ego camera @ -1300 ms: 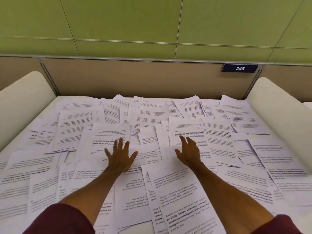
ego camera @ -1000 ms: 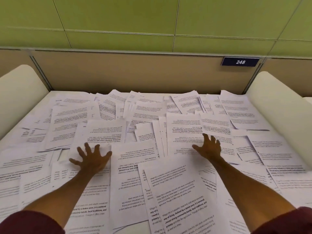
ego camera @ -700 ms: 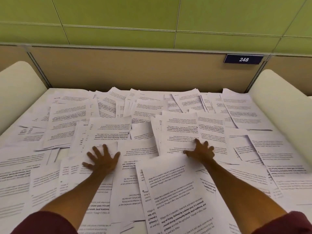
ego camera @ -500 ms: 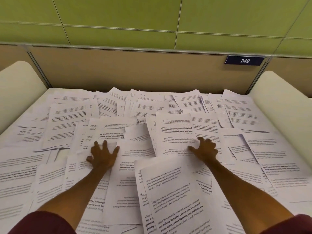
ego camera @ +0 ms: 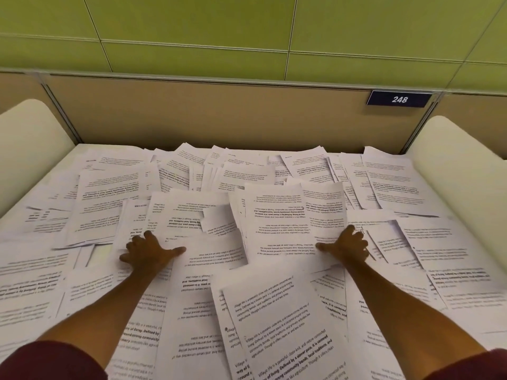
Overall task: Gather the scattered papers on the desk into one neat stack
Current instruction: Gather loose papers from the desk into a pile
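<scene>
Papers [ego camera: 271, 215] lie strewn all over the surface [ego camera: 68, 160], bunched at 12 o'clock; left hand [ego camera: 149, 252] at the bunch's 8 o'clock, right hand [ego camera: 347, 246] at 4, press sheets with bent fingers; whether they grasp cannot be told.

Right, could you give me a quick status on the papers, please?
Left hand and right hand pressing on the papers. Middle sheets bunched between them, no stack yet. Nothing in the way.

White desk [ego camera: 59, 167] w/ scattered overlapping printed papers [ego camera: 274, 311]
</scene>
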A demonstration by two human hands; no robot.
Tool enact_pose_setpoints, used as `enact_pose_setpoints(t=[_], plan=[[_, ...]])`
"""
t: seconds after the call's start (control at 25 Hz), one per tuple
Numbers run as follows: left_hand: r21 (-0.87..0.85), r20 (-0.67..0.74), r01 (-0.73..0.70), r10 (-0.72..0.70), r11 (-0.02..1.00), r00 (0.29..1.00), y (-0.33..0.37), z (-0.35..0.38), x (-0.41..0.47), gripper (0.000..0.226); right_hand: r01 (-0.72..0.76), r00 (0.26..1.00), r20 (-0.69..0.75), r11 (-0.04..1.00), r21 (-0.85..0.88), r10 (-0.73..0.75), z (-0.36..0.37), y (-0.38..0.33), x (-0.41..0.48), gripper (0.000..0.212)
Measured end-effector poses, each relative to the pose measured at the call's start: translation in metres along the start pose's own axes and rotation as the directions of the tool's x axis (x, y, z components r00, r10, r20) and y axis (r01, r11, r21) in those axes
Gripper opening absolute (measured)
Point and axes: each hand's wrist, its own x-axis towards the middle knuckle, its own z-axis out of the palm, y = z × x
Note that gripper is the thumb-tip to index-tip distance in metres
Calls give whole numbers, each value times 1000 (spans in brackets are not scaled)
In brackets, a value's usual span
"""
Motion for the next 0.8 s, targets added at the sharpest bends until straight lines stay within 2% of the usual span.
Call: enact_pose_setpoints(t=[0.16,0.32,0.44,0.52,0.6,0.68,0.8], plan=[[-75,93,86,-79,994,993,-2,-6,10,127,-84,996,44,995,57,82,-1,-1,5,107],[-48,130,73,-66,996,989,0,-10,15,118,-110,992,90,975,192,94,2,-3,9,93],[-64,133,83,-74,994,988,4,-11,13,109,-54,994,108,891,451,5,6,-6,10,80],[-132,116,29,-14,991,993,6,-10,12,107,-46,989,140,807,589,-46,7,-12,6,76],[-204,62,-10,24,979,998,3,-10,14,100,-57,984,167,763,644,-68,7,-16,4,76],[-223,9,5,-3,975,1000,-5,-13,17,93,-65,971,213,735,675,-110,7,-15,5,72],[-169,68,-13,25,985,997,-14,-14,18,85,-32,943,254,705,708,-213,10,-15,6,67]])
